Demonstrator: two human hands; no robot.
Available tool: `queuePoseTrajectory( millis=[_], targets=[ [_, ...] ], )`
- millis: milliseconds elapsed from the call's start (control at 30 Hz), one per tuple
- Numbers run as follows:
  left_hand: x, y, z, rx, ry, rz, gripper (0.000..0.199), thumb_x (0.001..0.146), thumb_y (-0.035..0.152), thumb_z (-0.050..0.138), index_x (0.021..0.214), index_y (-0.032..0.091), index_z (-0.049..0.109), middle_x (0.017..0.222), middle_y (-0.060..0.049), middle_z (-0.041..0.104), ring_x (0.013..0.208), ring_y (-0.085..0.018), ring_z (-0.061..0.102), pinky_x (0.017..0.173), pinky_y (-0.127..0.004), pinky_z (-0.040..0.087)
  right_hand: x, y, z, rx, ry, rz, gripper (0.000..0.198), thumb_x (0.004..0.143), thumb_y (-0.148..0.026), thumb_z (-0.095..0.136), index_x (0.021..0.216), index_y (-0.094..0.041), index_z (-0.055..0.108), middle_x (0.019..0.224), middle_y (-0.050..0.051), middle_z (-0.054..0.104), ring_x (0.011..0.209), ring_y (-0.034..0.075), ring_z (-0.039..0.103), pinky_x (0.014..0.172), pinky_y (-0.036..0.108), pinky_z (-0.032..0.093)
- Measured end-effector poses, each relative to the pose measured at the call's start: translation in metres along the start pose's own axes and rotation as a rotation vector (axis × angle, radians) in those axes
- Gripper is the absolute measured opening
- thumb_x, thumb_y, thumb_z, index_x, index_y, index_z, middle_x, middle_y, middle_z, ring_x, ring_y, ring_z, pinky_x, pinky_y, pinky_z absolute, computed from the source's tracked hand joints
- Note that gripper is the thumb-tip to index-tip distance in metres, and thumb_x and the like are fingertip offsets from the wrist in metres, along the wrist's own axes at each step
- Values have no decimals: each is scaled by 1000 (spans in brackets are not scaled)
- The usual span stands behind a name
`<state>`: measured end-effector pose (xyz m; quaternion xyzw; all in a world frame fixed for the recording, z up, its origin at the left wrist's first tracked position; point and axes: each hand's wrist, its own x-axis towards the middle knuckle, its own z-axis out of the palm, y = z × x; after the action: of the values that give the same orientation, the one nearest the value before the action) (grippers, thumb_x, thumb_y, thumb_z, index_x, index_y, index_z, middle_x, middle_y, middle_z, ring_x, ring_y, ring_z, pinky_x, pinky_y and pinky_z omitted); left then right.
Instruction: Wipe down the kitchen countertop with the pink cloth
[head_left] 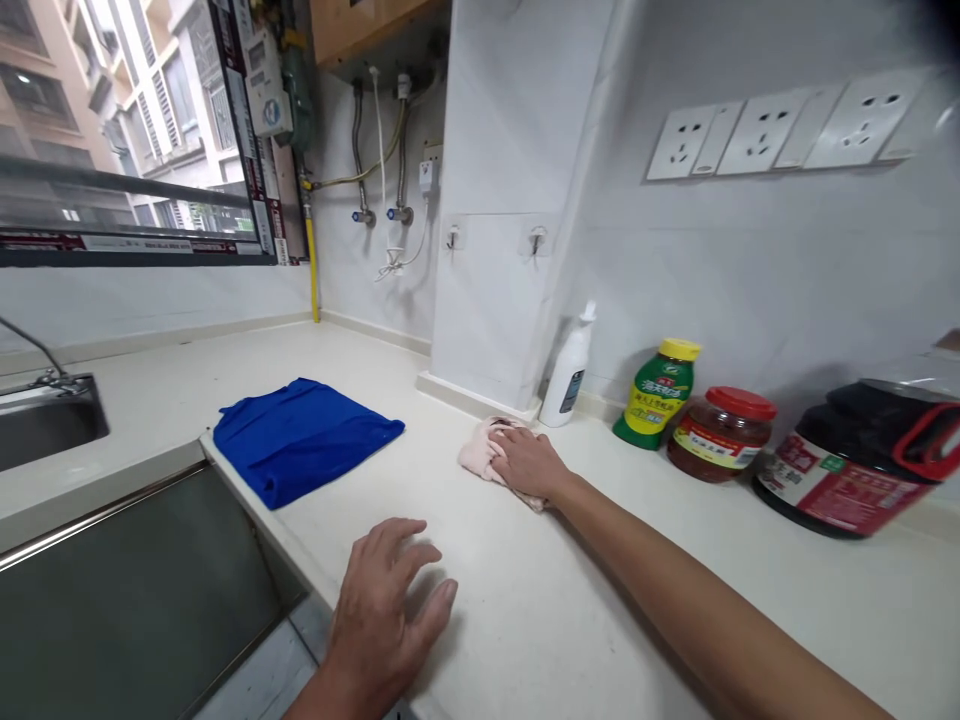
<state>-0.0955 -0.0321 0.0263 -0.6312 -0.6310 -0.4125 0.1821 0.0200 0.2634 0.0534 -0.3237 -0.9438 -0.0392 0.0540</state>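
Note:
My right hand [529, 462] presses a pale pink cloth [480, 452] against the white countertop [480, 560], close to the foot of the tiled pillar. The cloth is bunched under my palm and fingers. Nearer to me, my left hand [390, 600] hovers over the counter's front part, holding nothing, its fingers apart and slightly curled. A folded blue cloth [307, 440] lies flat on the counter to the left. Just beyond my right hand stands a white spray bottle [568, 375], upright against the wall.
Along the right wall stand a green bottle with a yellow cap [657, 395], a red-lidded jar [721, 432] and a large dark jug [847, 460]. A sink [52, 420] is at far left. Wall sockets [765, 130] and pipes [401, 150] are above.

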Motion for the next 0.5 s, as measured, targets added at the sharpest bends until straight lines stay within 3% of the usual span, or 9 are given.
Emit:
queuePoseTrajectory(
  millis=[267,500],
  targets=[
    [-4,2,1,21,247,-14,12,91,23,55,99,23,63,115,-11,66,113,-27,59,89,-44,50,23,-44,-2,-32,-1,92,48,97,-36,34,140,-19,49,146,17,46,133,35,38,103,58,31],
    [-8,-1,2,-2,285,-56,15,93,21,52,100,22,65,117,-11,65,115,-26,57,93,-45,49,36,-130,-11,-18,4,-37,42,99,-36,35,135,-21,51,141,15,51,129,31,42,103,55,33]
  ],
)
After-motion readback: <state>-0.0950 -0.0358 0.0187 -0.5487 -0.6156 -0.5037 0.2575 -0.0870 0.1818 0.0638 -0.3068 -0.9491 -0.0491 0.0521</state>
